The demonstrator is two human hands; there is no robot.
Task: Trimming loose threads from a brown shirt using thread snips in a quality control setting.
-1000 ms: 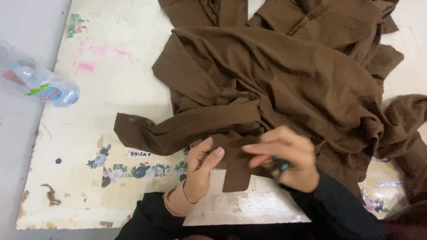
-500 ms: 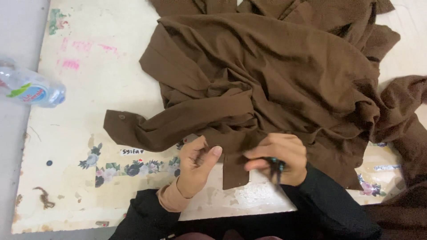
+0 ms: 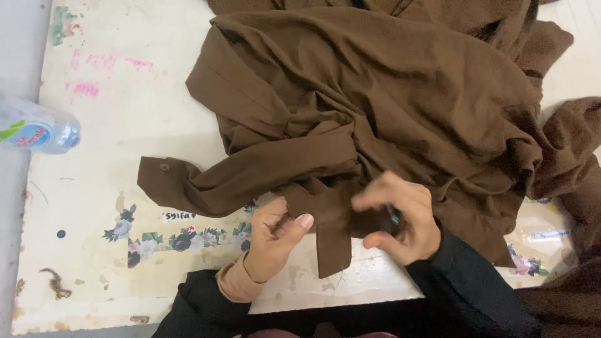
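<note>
Both hands pinch brown garment (image 3: 375, 119); right hand (image 3: 397, 219) blurred, left hand (image 3: 275, 235); bottle (image 3: 37, 130) seemingly empty.

matt brown cloth garment (image 3: 388, 94), clear plastic bottle (image 3: 37, 128)

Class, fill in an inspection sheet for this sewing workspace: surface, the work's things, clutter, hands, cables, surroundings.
Surface: pale board, stained, pink marks, a flower strip along the near part.
Work's things: brown garment heaped on the board; its cuffed sleeve stretches to the left; a strip hangs down between the hands.
Clutter: plastic bottle lying at the board's left edge.
Hands: left hand pinches the strip's edge; right hand, blurred, holds something small and teal against the cloth.
Cables: nothing seen.
Surroundings: grey floor at left.
</note>
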